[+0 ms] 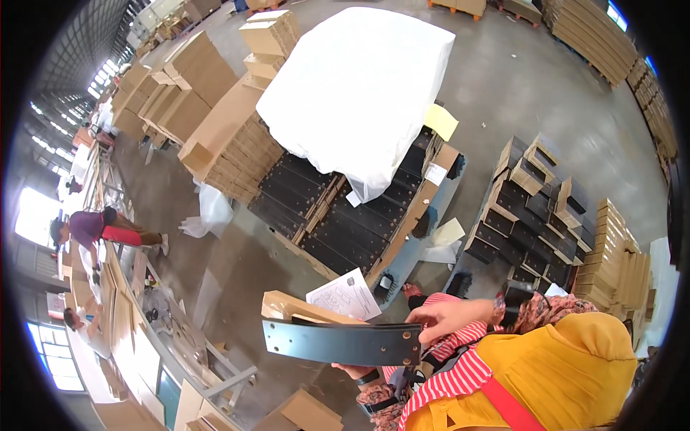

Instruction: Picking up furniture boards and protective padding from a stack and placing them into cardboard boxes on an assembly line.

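A long black board (338, 343) with small holes near its ends is held in front of my body. My left hand (352, 370) grips it from below, its fingers mostly hidden behind the lower edge. At the board's right end, my right hand (449, 317) has its bent fingers and thumb on the corner. Directly behind the board is a brown cardboard piece (286, 303), partly covered by it. A white printed sheet (346, 294) sticks up beyond the cardboard, with a drawing on it.
A pallet of black boards (352, 233) stands ahead, partly under white plastic sheeting (359, 86). More black boards (528, 230) are stacked at the right, near folded cartons (611, 248). Cardboard stacks (183, 79) stand far left. Two people (93, 228) work by a long bench at left.
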Demonstrator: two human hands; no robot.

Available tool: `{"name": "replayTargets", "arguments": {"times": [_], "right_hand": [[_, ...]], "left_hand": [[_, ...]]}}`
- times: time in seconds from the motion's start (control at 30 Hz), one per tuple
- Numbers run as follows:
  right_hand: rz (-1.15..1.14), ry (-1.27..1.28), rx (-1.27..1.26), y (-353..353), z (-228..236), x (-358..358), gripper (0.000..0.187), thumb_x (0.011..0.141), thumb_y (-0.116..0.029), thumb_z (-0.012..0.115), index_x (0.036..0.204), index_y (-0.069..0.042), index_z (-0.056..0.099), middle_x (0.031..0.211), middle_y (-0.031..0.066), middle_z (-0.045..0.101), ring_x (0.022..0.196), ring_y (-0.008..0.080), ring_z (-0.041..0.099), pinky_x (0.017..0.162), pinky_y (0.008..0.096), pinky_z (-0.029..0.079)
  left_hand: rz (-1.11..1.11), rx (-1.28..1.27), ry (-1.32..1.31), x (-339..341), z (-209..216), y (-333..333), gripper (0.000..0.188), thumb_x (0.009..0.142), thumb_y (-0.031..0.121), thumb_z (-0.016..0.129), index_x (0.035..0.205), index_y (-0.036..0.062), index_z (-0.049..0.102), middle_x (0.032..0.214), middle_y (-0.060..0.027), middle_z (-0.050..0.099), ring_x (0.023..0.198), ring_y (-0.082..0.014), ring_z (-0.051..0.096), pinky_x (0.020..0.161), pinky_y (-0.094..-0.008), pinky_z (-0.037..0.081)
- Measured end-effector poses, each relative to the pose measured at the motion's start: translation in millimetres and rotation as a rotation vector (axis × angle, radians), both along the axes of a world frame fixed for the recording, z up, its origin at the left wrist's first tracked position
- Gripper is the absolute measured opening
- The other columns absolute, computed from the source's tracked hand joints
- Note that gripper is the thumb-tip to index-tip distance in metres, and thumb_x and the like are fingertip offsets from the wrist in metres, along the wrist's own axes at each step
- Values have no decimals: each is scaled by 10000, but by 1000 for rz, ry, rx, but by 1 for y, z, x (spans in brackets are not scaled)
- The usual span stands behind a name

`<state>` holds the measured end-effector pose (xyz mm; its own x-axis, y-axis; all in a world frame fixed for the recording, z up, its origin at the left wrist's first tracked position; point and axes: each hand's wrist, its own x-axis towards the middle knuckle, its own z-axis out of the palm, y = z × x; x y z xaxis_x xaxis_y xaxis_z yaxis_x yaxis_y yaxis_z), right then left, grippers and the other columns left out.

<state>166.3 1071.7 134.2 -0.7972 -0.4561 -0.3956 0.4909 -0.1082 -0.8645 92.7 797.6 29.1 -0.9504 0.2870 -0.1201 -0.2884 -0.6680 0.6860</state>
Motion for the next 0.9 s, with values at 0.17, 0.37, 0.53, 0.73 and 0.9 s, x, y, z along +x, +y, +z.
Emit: {"name": "replayTargets", "arguments": {"times": [0.17, 0.37, 0.53, 0.73, 0.9], "right_hand": [[-795, 338, 336, 136, 26, -101, 137, 993, -120, 580, 913, -21, 632, 741, 44, 685, 634, 115, 644, 567, 270, 528], [-661, 954, 1295, 276, -20, -278, 253, 930, -70, 587, 1162, 24, 626, 1058, 244, 665, 971, 410, 649, 876, 418, 517], [-37, 756, 1394, 287, -35, -399, 355, 970, -114, 519, 1282, 48, 569, 1244, 258, 622, 1166, 364, 605, 1019, 390, 459], [69, 867, 1383, 354, -38, -380, 377, 978, -127, 504, 1303, 57, 553, 1285, 260, 601, 1208, 346, 582, 1049, 382, 437], [94, 924, 1426, 385, -24, -368, 396, 985, -139, 492, 1321, 65, 540, 1320, 260, 583, 1244, 332, 563, 1074, 376, 418]], "left_hand": [[34, 65, 99, -21, 6, 4, 1151, 748, 921, 429, 1580, 153, 227, 1584, -156, 310, 1382, -433, 378, 1155, -618, 285], [191, 27, 25, -34, 24, 22, 1173, 715, 931, 467, 1567, 152, 262, 1514, -191, 389, 1291, -417, 469, 1086, -574, 398], [374, -94, -30, -11, 15, -18, 1114, 767, 914, 409, 1551, 130, 302, 1517, -144, 410, 1324, -356, 451, 1124, -543, 360], [463, 41, -269, 15, 16, -30, 919, 843, 726, 585, 1497, 107, 403, 1483, -82, 481, 1340, -285, 461, 1114, -467, 395], [454, 255, -178, 29, 10, -69, 850, 882, 682, 577, 1470, 86, 438, 1439, -89, 529, 1298, -278, 517, 1088, -450, 432]]}}
